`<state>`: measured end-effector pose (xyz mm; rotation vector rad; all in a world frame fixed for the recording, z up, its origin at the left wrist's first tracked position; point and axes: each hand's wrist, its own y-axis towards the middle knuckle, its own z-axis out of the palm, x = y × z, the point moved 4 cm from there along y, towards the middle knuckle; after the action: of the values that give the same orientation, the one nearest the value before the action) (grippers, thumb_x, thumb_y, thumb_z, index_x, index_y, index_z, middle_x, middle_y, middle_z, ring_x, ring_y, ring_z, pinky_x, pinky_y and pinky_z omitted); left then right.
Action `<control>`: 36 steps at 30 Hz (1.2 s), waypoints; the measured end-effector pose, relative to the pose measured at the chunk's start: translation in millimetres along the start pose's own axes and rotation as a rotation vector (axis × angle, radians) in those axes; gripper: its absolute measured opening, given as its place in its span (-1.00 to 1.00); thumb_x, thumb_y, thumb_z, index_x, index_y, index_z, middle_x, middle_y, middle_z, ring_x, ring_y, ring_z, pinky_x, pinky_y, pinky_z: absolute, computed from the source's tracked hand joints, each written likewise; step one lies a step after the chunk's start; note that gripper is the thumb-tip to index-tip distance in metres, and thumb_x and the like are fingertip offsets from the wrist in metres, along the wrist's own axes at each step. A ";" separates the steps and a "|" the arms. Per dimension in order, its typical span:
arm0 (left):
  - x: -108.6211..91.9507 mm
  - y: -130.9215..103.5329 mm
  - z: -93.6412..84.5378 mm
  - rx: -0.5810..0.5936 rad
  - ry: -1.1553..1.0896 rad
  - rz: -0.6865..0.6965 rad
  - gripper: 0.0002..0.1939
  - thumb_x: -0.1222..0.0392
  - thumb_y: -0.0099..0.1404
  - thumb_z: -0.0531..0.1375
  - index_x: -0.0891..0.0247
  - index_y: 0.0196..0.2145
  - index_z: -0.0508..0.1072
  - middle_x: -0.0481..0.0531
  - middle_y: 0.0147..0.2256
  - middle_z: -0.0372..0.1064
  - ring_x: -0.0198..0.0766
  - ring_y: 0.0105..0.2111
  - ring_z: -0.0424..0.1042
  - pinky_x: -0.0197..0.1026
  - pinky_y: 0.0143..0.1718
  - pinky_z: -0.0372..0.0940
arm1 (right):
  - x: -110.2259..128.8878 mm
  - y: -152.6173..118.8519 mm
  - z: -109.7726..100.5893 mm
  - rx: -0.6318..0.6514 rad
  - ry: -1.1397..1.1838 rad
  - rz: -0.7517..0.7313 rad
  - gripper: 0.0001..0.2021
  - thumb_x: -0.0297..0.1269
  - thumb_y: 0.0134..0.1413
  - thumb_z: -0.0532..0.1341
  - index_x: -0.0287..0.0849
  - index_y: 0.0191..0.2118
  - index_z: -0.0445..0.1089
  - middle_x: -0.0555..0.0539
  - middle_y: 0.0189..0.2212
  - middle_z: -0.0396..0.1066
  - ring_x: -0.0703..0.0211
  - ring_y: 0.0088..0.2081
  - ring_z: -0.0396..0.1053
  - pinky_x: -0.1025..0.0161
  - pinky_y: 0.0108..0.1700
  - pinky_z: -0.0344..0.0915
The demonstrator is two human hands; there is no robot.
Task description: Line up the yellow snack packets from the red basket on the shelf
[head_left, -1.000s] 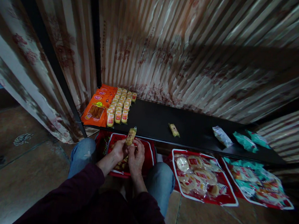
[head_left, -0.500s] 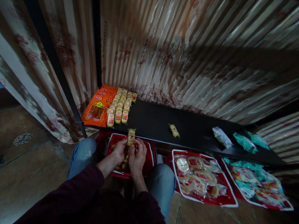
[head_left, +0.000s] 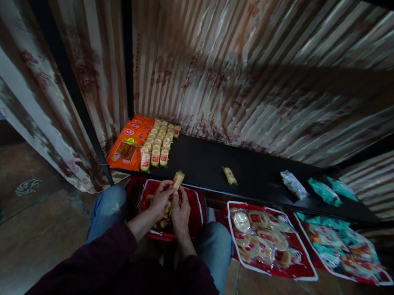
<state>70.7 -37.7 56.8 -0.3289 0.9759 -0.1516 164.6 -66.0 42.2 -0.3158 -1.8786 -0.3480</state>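
Note:
My left hand (head_left: 160, 199) and my right hand (head_left: 181, 210) meet over a red basket (head_left: 197, 215) between my knees. Both are closed on the lower end of a small yellow wrapped snack (head_left: 178, 180), which tilts to the right at the shelf's front edge. More wrapped snacks (head_left: 166, 214) lie in the basket, partly hidden by my hands. Just beyond, on the black shelf (head_left: 199, 159), rows of similar yellow packets (head_left: 155, 157) stand beside orange snack bags (head_left: 126, 152).
One yellow packet (head_left: 229, 175) lies alone mid-shelf. Farther right are a silvery packet (head_left: 293, 184) and teal packets (head_left: 325, 191). Two more baskets stand on the right: one with round wrapped cakes (head_left: 272, 237), one with teal and white packets (head_left: 348, 248). A black post (head_left: 125, 41) rises at left.
The held snack has turned from upright to leaning right, and its pale printed side now shows. My hands have shifted slightly around it. The camera view has tilted a little.

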 end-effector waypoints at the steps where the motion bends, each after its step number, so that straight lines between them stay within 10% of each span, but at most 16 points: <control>1: -1.6 0.5 0.6 -0.002 0.024 0.019 -0.85 0.37 0.02 0.25 0.24 -0.39 0.45 -0.06 -0.37 0.40 -0.34 -0.31 0.35 -0.33 -0.21 0.19 | 0.2 2.2 0.9 0.001 0.027 0.019 -0.52 0.02 0.13 0.07 -0.16 0.06 0.36 -0.20 0.00 0.44 0.01 0.01 0.38 0.02 0.09 0.24; 17: -13.6 29.2 12.5 -0.001 0.320 0.268 -0.69 0.51 0.05 0.14 0.19 -0.32 0.51 0.02 -0.19 0.38 -0.22 -0.10 0.31 -0.19 0.08 0.11 | -9.6 55.3 11.9 -0.075 0.095 0.023 -0.54 -0.03 0.07 0.11 -0.17 0.02 0.38 -0.19 -0.01 0.45 0.02 0.01 0.38 0.04 0.09 0.25; 36: -27.5 121.4 61.0 -0.034 0.238 0.234 -0.74 0.52 0.00 0.17 0.21 -0.39 0.45 0.10 -0.09 0.37 -0.11 0.08 0.23 -0.10 0.25 -0.07 | -45.1 182.5 48.2 -0.087 0.292 0.003 -0.60 -0.09 -0.12 0.18 -0.17 -0.13 0.34 -0.11 -0.27 0.51 0.08 -0.26 0.47 0.09 -0.15 0.38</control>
<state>103.7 96.4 68.5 -0.2282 1.2452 0.0401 207.2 118.6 -0.2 -0.3083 -1.5790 -0.4497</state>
